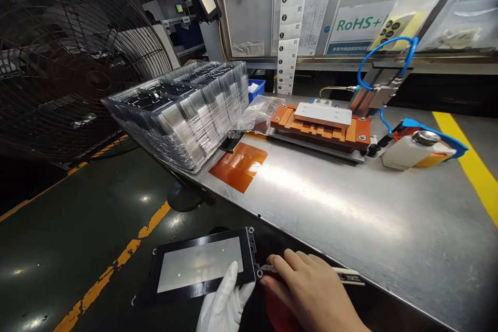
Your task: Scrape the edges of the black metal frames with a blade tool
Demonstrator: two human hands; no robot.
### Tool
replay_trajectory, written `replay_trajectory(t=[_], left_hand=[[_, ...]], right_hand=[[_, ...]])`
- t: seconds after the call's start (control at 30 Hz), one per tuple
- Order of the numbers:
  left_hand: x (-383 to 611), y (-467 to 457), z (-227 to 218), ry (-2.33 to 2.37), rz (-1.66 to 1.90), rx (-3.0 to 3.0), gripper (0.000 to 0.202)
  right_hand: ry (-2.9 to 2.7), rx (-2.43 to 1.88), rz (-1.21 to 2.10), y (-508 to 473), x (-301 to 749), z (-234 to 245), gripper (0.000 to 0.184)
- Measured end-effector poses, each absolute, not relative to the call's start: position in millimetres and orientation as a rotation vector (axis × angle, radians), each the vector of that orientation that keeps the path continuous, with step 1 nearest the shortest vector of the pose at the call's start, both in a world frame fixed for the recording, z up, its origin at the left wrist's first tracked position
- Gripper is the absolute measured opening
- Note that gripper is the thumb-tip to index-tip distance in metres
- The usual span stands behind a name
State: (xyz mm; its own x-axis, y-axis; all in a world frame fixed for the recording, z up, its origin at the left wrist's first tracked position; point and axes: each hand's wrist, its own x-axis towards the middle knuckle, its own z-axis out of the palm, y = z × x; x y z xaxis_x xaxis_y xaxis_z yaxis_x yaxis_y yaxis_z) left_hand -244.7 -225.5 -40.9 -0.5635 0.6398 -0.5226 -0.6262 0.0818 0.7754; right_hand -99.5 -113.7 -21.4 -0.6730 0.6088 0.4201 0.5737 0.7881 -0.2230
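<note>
Two hands at a stainless steel workbench [311,202], its near edge running diagonally across the lower frame. Large black wire-guarded floor fan [73,57] stands far left. On the bench: film-wrapped stack of clear plastic trays [182,114], then an orange stepped block fixture with a white top plate [321,127], and a flat translucent orange sheet [238,167] near the stack.

Black rectangular panel with a silver centre [198,264] is just off the bench's near edge, dark floor behind it. White-gloved left hand [225,301] is at the panel's lower edge, thumb up against it, fingers hidden; can't tell how firm the grip is. Bare right hand [311,290] is curled and closed, pinching a thin flat black-and-white strip [346,275] at the panel's right end.
</note>
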Motion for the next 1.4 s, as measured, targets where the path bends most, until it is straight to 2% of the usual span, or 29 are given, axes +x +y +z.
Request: replay_trajectory(t=[0.37,0.57,0.7,0.77,1.2,1.4], left_hand=[[-246,-221,-37,1.297,1.622,-0.026,0.039],[-247,-219,-31,1.317,1.609,-0.036,0.046],[-252,-212,-15,1.284,1.531,-0.111,0.021],[-254,-207,-7,1.278,1.494,-0.166,0.015],[-269,-204,-1,1.133,1.310,-0.151,0.008],[-270,-204,-4,1.047,1.304,-0.198,0.016]], right_hand=[[-2.496,-0.847,0.097,-115,-98,-23,0.047],[-2.490,-0.808,0.094,-113,-96,-22,0.048],[-2.501,-0.762,0.089,-110,-95,-20,0.052],[-2.489,-0.730,0.079,-108,-94,-20,0.055],[-2.447,-0.537,0.055,-102,-93,-20,0.047],[-2.431,-0.649,0.151,-105,-92,-20,0.052]])
